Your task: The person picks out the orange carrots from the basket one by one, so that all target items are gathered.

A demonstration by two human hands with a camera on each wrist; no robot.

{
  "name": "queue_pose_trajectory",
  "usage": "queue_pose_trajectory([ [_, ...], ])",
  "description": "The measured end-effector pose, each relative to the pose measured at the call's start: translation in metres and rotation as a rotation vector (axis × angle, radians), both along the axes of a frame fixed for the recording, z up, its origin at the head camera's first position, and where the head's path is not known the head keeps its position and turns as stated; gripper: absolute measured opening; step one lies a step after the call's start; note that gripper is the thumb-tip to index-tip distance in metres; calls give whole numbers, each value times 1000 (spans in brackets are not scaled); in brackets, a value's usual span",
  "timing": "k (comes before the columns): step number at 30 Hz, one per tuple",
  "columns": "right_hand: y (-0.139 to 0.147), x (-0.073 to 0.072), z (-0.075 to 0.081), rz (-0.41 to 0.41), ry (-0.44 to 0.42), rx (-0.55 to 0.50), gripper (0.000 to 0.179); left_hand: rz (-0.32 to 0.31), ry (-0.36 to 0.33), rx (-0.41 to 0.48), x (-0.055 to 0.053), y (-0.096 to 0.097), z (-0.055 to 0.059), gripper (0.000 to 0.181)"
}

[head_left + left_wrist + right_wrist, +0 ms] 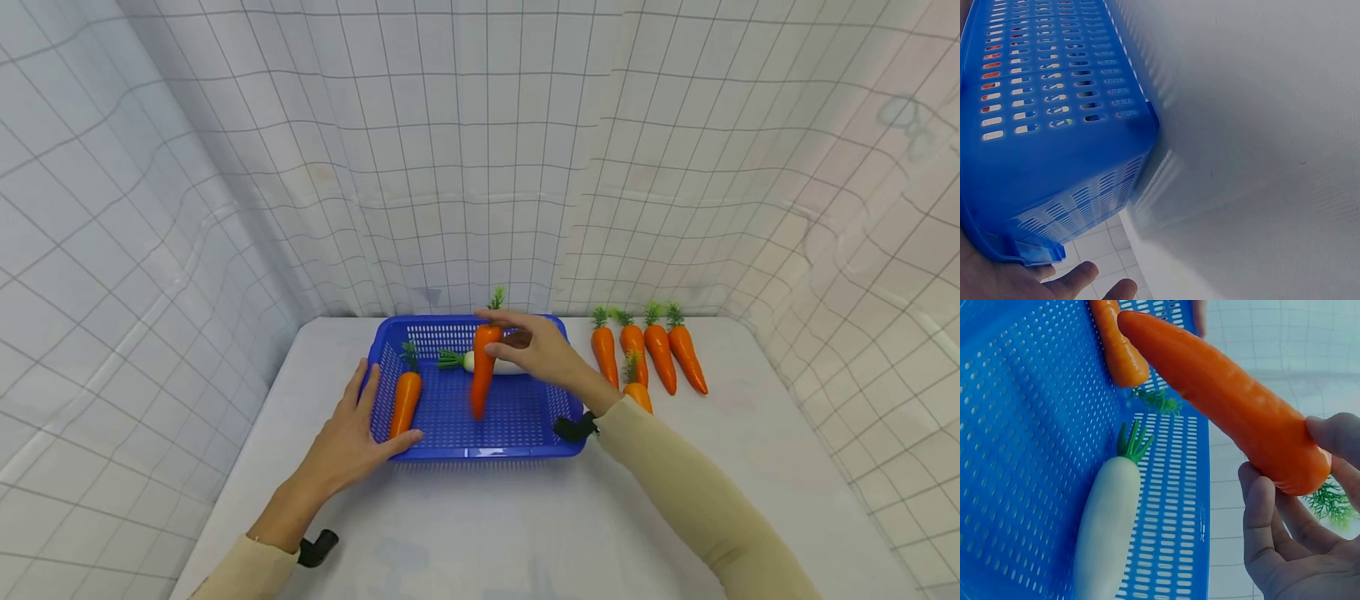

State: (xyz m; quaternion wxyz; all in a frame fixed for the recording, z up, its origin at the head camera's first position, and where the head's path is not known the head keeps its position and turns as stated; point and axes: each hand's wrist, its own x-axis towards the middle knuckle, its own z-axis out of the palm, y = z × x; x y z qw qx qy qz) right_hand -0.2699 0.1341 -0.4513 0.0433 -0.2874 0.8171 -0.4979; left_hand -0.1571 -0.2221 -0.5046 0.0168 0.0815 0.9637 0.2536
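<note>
My right hand (pixel 551 354) pinches an orange carrot (pixel 483 375) near its leafy top, holding it above the blue plastic basket (pixel 487 453). Thumb and fingers sit on either side of the carrot's thick end in the right wrist view, its tip pointing away from the hand. Inside the basket, another carrot (pixel 406 404) lies along the left wall. A white radish (pixel 1107 531) with green stems lies toward the basket's back, partly covered by the held carrot and right hand in the head view. My left hand (pixel 348 446) rests on the basket's left front corner, fingers extended along the rim.
On the white table (pixel 750 467), several carrots lie right of the basket, among them an outer carrot (pixel 687 358) and a nearer carrot (pixel 637 393) partly hidden by the right forearm. A white gridded curtain (pixel 465 167) stands behind and on both sides.
</note>
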Motion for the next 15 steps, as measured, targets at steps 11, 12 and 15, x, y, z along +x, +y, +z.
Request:
queue_pose_trajectory([
  [11,25,3,6,-87,-2,-112,49,-3,16,3,1,0,-1,135],
  [12,27,4,7,-90,-6,-122,47,-3,17,3,1,0,-1,135],
  [15,34,4,9,-91,-14,-149,44,-3,18,1,1,0,-1,135],
])
